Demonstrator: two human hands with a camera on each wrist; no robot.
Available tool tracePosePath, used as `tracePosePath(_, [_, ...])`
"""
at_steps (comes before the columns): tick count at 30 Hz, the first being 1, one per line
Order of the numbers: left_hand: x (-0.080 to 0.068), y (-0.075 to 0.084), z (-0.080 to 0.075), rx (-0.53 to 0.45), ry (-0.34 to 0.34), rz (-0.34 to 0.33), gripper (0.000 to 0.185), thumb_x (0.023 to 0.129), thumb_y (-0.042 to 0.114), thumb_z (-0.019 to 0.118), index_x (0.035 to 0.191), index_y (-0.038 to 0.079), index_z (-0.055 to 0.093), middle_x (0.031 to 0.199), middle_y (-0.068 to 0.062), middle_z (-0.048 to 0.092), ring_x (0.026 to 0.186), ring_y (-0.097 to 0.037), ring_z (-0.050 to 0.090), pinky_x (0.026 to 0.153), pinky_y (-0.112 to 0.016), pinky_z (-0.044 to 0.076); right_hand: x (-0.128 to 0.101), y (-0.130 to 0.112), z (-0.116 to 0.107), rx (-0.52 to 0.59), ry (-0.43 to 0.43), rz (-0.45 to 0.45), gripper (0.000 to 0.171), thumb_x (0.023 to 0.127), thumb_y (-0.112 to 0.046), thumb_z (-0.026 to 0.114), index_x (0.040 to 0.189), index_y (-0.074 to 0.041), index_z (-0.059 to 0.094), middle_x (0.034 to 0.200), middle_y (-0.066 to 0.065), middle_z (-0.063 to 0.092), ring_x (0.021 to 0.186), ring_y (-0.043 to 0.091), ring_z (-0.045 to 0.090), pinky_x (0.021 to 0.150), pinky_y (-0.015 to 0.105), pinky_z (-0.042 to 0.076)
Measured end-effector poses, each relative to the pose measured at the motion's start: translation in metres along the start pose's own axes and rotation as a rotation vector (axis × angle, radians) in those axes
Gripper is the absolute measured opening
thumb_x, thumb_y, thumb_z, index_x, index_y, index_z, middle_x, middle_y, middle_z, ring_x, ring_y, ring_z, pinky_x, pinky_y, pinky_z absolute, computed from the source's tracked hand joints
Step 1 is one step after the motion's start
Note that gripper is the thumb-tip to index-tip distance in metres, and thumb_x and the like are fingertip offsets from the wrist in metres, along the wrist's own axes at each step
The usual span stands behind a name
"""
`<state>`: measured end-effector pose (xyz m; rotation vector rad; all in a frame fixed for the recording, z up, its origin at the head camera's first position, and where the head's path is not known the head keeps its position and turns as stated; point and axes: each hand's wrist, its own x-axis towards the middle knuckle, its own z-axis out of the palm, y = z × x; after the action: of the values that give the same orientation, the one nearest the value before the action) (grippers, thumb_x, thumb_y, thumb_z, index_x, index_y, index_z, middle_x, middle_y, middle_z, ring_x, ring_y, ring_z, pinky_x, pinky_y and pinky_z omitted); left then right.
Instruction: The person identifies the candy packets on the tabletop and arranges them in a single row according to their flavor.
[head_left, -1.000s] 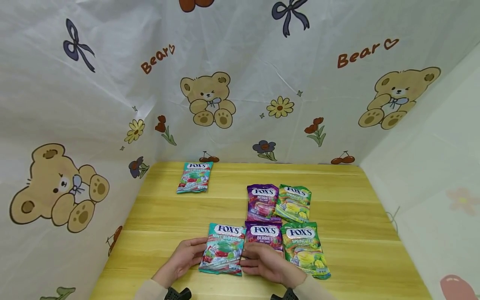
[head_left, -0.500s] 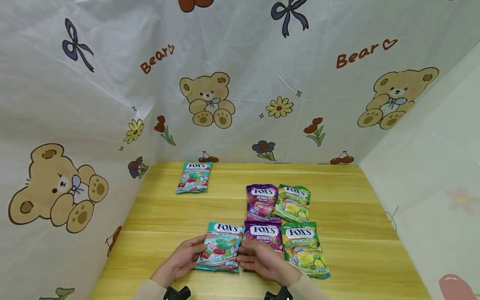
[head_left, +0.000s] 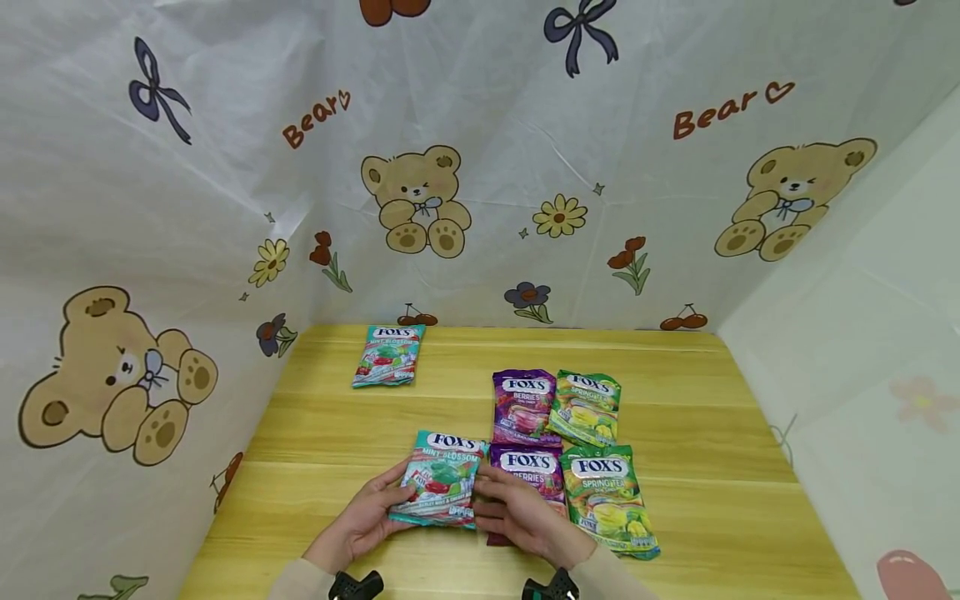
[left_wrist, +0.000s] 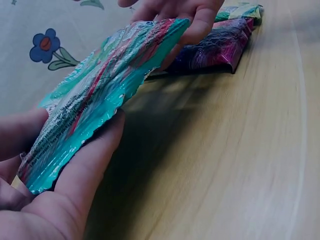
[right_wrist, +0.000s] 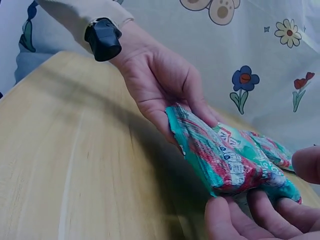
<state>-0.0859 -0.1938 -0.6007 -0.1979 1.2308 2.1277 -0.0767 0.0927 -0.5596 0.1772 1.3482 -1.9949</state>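
So your teal Mint Blossom bag (head_left: 442, 479) has come up off the tabletop (head_left: 330, 433) in the last second: a moment ago it lay flat at the left end of the near row, now its near edge is raised and it sits a bit further toward 12 o'clock, tilted up between both hands. I'd read that as the lift being underway rather than the bag just getting nudged. Going left to right: your left hand (head_left: 360, 521) is at the bag's 9 o'clock side, the grip curled round that edge with the fingers underneath and the thumb on the printed face, which the left wrist view shows well. Your right hand (head_left: 525, 517) is at the bag's 3 o'clock side, fingertips pinching the other edge, and it hangs over the purple Berries bag (head_left: 528, 471) right next door. Past that, at 3 o'clock, the green Spring Tea bag (head_left: 607, 496) lies flat and untouched. The held bag itself is crinkly foil, teal with red and green print, a white FOX'S logo on top and a serrated seal along the end. It bows a little between your hands, so it looks soft and only loosely filled.
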Motion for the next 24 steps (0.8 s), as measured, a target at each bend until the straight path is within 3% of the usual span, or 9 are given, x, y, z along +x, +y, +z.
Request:
tracePosePath(6, [0.003, 0.001, 0.003, -0.020, -0.013, 0.019, 0.072, 0.108, 0.016, 0.054, 0.167, 0.020, 0.013, 0.156, -0.021, 0.046, 0.132, -0.035, 0.058, 0.110, -0.056, 0.049, 0.000, -0.001, 0.004, 0.025, 0.006, -0.035, 0.068, 0.107, -0.014, 0.051, 0.165, -0.006, 0.015, 0.145, 0.024, 0.053, 0.128, 0.037, 0.060, 0.109, 0.059, 0.048])
tracePosePath(15, [0.013, 0.005, 0.012, -0.017, -0.015, 0.087, 0.072, 0.109, 0.014, 0.052, 0.168, 0.020, 0.010, 0.157, -0.017, 0.044, 0.131, -0.029, 0.058, 0.109, -0.053, 0.050, 0.003, -0.001, 0.010, 0.078, 0.034, -0.105, 0.079, 0.105, -0.006, 0.054, 0.168, -0.019, 0.007, 0.151, 0.024, 0.050, 0.112, 0.021, 0.065, 0.090, 0.034, 0.058])
tracePosePath(21, [0.018, 0.011, 0.019, -0.017, 0.006, 0.115, 0.072, 0.108, 0.014, 0.053, 0.168, 0.023, 0.013, 0.159, -0.018, 0.041, 0.131, -0.027, 0.059, 0.109, -0.051, 0.051, 0.008, -0.003, 0.014, 0.092, 0.062, -0.147, 0.080, 0.106, -0.006, 0.054, 0.167, -0.016, 0.003, 0.160, 0.025, 0.038, 0.112, 0.019, 0.064, 0.088, 0.032, 0.058])
tracePosePath(24, [0.022, 0.014, 0.021, -0.011, 0.016, 0.126, 0.070, 0.109, 0.014, 0.052, 0.167, 0.023, 0.015, 0.157, -0.016, 0.045, 0.129, -0.026, 0.061, 0.107, -0.050, 0.053, 0.012, -0.004, 0.015, 0.107, 0.074, -0.166, 0.077, 0.107, -0.008, 0.053, 0.167, -0.010, 0.006, 0.158, 0.025, 0.041, 0.112, 0.019, 0.066, 0.089, 0.032, 0.059])
